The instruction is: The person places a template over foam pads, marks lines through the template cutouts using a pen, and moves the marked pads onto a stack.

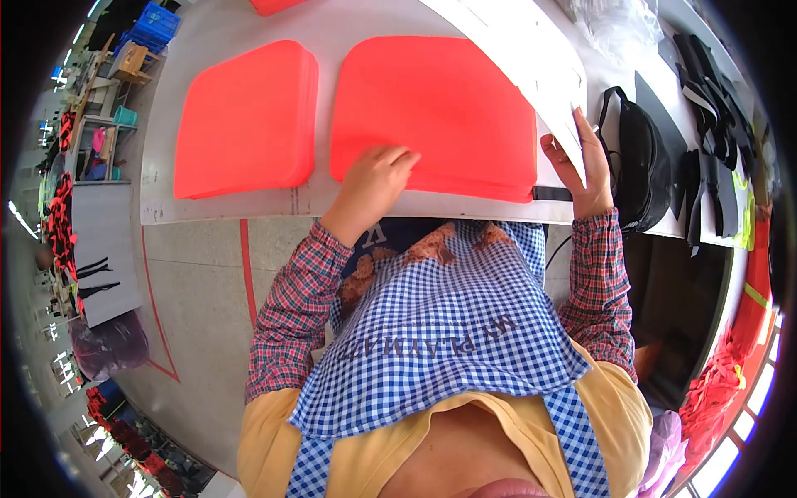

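Observation:
My left hand (378, 184) is over the near edge of a stack of bright red-orange sheets with rounded corners (436, 112). Its fingers are curled together, and their underside is hidden. On the right, my right hand (591, 170) grips the lower corner of a large white sheet (531, 41) between thumb and fingers. The white sheet is curved and raised, covering the upper right corner of the red stack. A second stack of the same red sheets (247, 120) lies to the left, apart from both hands.
A black bag (643, 162) lies on the white table (332, 199) right of my right hand. Black strips (710, 116) are beyond it, with clear plastic (618, 29) at the back. Another red piece (276, 5) shows at the top. A grey table (108, 249) stands farther left.

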{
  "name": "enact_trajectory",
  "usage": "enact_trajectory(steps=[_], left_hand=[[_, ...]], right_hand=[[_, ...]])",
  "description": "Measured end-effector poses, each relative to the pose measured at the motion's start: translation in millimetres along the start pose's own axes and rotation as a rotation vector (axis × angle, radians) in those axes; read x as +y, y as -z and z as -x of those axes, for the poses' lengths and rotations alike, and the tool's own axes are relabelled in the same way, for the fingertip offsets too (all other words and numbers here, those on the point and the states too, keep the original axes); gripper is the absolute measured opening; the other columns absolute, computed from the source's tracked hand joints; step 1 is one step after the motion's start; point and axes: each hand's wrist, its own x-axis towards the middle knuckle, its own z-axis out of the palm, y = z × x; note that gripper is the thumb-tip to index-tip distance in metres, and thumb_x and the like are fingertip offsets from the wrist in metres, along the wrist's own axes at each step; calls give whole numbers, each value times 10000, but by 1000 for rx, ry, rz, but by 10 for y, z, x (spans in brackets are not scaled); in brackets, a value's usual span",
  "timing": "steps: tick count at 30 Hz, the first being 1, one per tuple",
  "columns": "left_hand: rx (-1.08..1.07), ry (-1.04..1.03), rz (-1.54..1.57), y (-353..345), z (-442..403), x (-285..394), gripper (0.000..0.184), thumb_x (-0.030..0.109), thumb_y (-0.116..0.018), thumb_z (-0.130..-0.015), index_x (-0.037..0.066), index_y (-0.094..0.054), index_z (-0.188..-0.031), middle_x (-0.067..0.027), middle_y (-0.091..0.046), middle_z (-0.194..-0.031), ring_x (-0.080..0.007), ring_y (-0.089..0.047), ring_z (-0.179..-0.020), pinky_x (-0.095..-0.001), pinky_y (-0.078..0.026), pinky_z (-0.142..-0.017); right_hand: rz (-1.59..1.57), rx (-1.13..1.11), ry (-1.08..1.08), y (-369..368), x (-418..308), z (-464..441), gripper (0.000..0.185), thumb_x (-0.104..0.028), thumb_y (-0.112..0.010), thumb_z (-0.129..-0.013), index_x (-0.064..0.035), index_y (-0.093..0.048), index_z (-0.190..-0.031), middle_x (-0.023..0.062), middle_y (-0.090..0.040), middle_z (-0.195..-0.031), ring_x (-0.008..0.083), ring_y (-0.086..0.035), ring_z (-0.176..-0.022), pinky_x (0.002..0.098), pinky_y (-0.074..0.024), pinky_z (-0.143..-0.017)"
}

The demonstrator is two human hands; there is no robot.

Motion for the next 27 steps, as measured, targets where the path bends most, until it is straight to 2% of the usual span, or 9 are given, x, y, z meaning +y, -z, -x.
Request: enact_trajectory(steps=[3, 6, 9, 12, 13, 17, 21, 23, 27], left_hand=[[231, 269, -312, 121, 80, 58, 651, 161, -710, -846, 13, -420, -1410, -232, -489, -1345, -351, -464, -1274, -424, -425, -1034], [596, 529, 45, -9, 103, -50, 926, 215, -751, -838, -19, -158, -1508, -259, -301, -1490, -368, -312, -1393, -475, -301, -1124], [762, 704, 1124, -128, -30, 97, 1009, 239, -775, -835, -58, -79, -1503, -269, -218, -1526, -379, -269, -1407, -462, -247, -1147], [616, 782, 1006, -292, -92, 230, 892, 233, -740, -882, -54, -150, -1486, -203, -286, -1500, -292, -330, -1365, -407, -338, -1094], [590, 469, 1163, -274, -167, 229, 671, 225, -671, -934, -58, -306, -1423, -159, -431, -1397, -235, -442, -1262, -362, -397, -1030], [847, 710, 1292, -340, -243, 62, 405, 95, -631, -936, -15, -511, -1307, -63, -584, -1217, -151, -532, -1126, -324, -416, -994], [1202, 650, 1254, 293, -165, -531, 368, 157, -676, -911, 13, -551, -1226, -61, -615, -1140, -139, -579, -983, -304, -473, -876], [1278, 808, 1083, 755, 34, -833, 363, 155, -680, -906, 13, -560, -1218, -81, -608, -1151, -167, -585, -1023, -339, -506, -883], [1411, 713, 1028, 1367, 506, -1318, 328, 39, -595, -921, -16, -547, -1240, -115, -601, -1191, -234, -595, -1086, -408, -519, -933]], right_hand=[[11, 66, 27, -55, -57, 37, 330, -325, -538, -1007, -84, -580, -1228, 39, -671, -1111, 145, -658, -956, 308, -540, -812], [-14, 90, 65, -31, -81, 50, 309, -324, -549, -1005, -83, -588, -1193, 28, -674, -1059, 131, -646, -912, 301, -531, -797], [-52, 49, 97, 57, -104, -6, 300, -314, -560, -1000, -73, -588, -1176, 37, -670, -1046, 133, -643, -903, 306, -539, -771], [-78, 39, 125, 87, -137, -14, 291, -305, -571, -996, -67, -590, -1162, 47, -667, -1043, 137, -643, -901, 307, -546, -745], [-68, 52, 136, 78, -144, -5, 290, -304, -572, -995, -66, -591, -1160, 49, -668, -1045, 138, -644, -902, 306, -547, -739], [-133, 192, 153, -86, -223, 72, 238, -271, -616, -974, -42, -636, -913, 72, -612, -599, 208, -630, -578, 350, -548, -684], [-117, 186, 160, -56, -222, 107, 243, -286, -596, -984, -50, -635, -1025, 65, -678, -772, 194, -673, -690, 326, -559, -704], [-83, 171, 164, -88, -201, 130, 282, -295, -586, -989, -44, -624, -1112, 64, -703, -904, 184, -688, -756, 310, -566, -730], [75, 128, 119, -20, -55, -8, 420, -289, -566, -996, 10, -529, -1290, 72, -651, -1142, 150, -659, -974, 258, -542, -837]])
